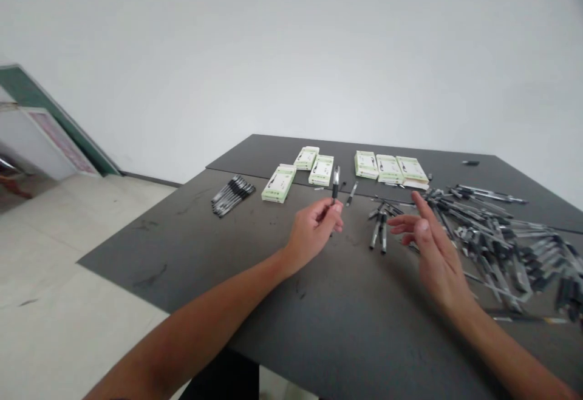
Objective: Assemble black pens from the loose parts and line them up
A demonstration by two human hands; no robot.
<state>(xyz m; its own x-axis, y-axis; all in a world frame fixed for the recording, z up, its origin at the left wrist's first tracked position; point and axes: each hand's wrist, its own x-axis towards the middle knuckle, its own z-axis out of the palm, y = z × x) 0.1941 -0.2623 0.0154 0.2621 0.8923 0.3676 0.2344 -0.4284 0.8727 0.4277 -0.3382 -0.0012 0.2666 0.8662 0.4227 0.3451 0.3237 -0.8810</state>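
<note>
My left hand (317, 224) is closed around a pen (336, 183), held upright above the middle of the table with its clear and black upper part showing over the fingers. To the right, my right hand (430, 248) hovers with its fingers spread and nothing between them. Just left of its fingertips lie a few capped pens (378, 230). A large loose heap of pens and pen parts (501, 248) spreads behind and to the right of that hand. On the left side of the table, a neat row of black pens (232, 195) lies side by side.
Several light green and white boxes stand on the dark table (191, 278): one at front left (279, 183), others behind it (321, 170) and a group farther right (388, 168). A single short black piece (470, 162) lies near the back right. A white wall rises behind.
</note>
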